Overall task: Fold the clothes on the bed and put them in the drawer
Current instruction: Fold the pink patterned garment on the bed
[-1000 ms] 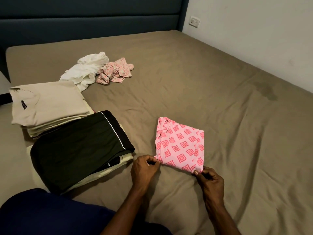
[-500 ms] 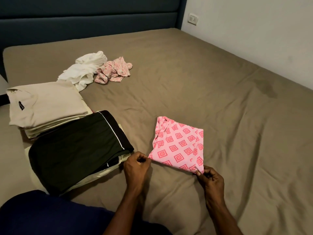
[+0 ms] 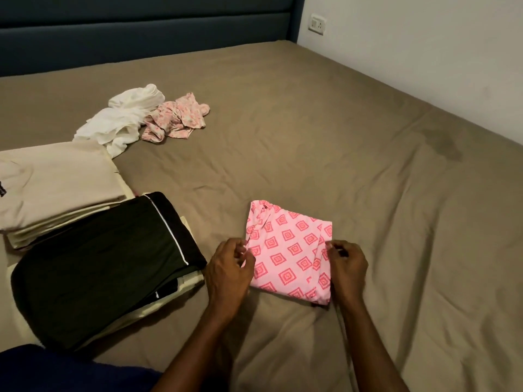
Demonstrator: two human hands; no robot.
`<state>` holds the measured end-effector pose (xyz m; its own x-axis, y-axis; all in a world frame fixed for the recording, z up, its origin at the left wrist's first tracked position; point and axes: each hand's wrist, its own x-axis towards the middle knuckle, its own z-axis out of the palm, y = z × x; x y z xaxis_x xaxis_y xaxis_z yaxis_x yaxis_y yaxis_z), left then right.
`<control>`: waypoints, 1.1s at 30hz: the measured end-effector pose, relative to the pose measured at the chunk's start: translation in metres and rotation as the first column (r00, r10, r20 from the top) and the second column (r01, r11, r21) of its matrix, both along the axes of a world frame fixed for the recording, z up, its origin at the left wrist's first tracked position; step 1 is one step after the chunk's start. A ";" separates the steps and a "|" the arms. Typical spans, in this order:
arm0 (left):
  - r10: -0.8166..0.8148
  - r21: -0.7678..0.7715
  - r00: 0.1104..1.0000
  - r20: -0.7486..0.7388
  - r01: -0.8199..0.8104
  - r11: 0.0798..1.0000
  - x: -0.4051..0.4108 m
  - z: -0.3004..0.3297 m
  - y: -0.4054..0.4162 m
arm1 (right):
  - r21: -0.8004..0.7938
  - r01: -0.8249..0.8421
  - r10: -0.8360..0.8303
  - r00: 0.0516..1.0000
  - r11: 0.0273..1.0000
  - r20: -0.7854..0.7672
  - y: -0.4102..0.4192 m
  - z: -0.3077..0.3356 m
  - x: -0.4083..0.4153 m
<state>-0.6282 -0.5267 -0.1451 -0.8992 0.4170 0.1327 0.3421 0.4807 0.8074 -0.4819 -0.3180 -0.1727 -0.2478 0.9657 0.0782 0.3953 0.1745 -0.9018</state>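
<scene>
A pink garment [image 3: 290,250] with a red diamond pattern lies folded into a small rectangle on the brown bed [image 3: 339,137]. My left hand [image 3: 230,268] pinches its left edge and my right hand [image 3: 346,267] pinches its right edge, both about halfway up the fold. To the left lies a folded black garment [image 3: 99,264] with a white stripe on top of cream cloth. Behind that is a folded beige stack [image 3: 53,185]. A crumpled white garment [image 3: 121,120] and a crumpled pink floral garment [image 3: 177,118] lie unfolded farther back.
A dark blue headboard [image 3: 141,32] runs along the back and a white wall [image 3: 424,52] with a socket [image 3: 317,23] borders the bed's right side. Blue cloth [image 3: 56,369] covers my lap at the lower left. No drawer is in view.
Both hands have carried the garment's near edge up and away from me, folding it over itself. They now hold the sides instead of the near corners.
</scene>
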 end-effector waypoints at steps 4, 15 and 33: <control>-0.026 -0.122 0.995 -0.097 0.014 0.992 -0.029 0.003 0.059 | -0.088 -0.018 0.025 0.997 0.996 0.073 0.037 -0.007 -0.034; 0.024 -0.217 0.999 0.040 -0.014 0.976 -0.095 -0.017 0.120 | -0.178 0.040 -0.021 0.994 0.983 0.111 0.067 -0.009 -0.049; 0.098 0.062 0.898 0.429 -0.138 0.989 -0.145 -0.051 0.128 | -0.199 0.116 -0.154 0.970 0.973 -0.188 0.076 -0.052 -0.047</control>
